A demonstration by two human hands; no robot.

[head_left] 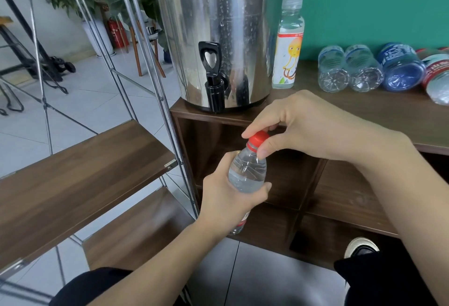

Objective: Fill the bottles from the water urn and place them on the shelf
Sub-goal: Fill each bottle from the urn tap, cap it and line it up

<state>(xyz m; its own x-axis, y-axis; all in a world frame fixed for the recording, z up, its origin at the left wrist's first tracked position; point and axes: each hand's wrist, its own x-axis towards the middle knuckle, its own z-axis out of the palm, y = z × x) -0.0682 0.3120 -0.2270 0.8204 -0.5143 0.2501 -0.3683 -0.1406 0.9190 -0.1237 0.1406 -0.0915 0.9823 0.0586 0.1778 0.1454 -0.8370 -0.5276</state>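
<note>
The left hand (pixel 226 198) gripped the water-filled bottle (pixel 246 172) around its body, held tilted in front of the worktop (pixel 364 109), below the urn (pixel 218 36). The right hand (pixel 313 126) pinched the bottle's red cap (pixel 258 138) from above.

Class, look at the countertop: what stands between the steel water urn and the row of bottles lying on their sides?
In the head view, one upright capped bottle with a cartoon label stands between the urn and the lying bottles, close beside the urn.

My left hand (pixel 226 198) is low, with its fingers curled tight. My right hand (pixel 303 126) is higher up, its thumb and fingers pinched together.
</note>
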